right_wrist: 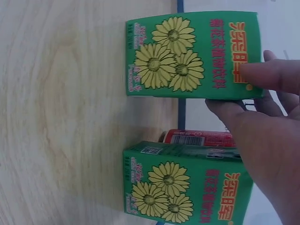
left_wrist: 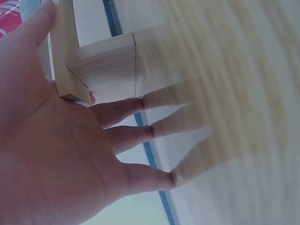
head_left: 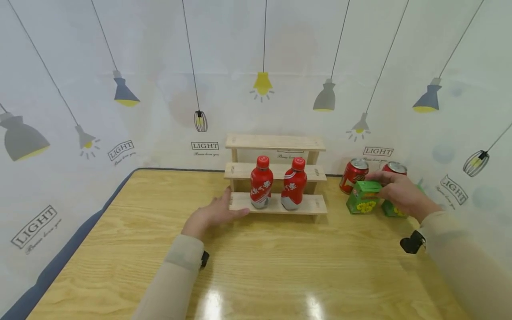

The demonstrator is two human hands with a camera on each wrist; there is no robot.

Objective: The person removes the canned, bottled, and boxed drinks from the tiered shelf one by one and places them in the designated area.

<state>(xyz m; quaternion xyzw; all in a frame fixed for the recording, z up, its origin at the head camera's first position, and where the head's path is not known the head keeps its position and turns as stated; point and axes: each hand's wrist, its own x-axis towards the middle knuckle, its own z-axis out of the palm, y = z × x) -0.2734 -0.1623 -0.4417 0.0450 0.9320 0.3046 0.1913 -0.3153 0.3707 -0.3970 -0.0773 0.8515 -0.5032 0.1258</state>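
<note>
While the wooden shelf (head_left: pixel 276 142) is touched at its left end by the wide-spread left hand (head_left: pixel 218 211), the nearer green carton (head_left: pixel 362 200), across a gap to the shelf's right, is pinched by the right hand (head_left: pixel 402 193); tabletop (head_left: pixel 272 258) is exposed before the shelf's front edge.

Green drink carton (head_left: pixel 362 199) w/ yellow flowers, approx. upright in R hand (head_left: pixel 403 194). 3-tier wooden shelf (head_left: pixel 277 171) to its L, L hand (head_left: pixel 216 212) touching.

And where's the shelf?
In the head view, the shelf stands near the middle, at the back of the table, bottles on it, left hand at its left end.
</note>
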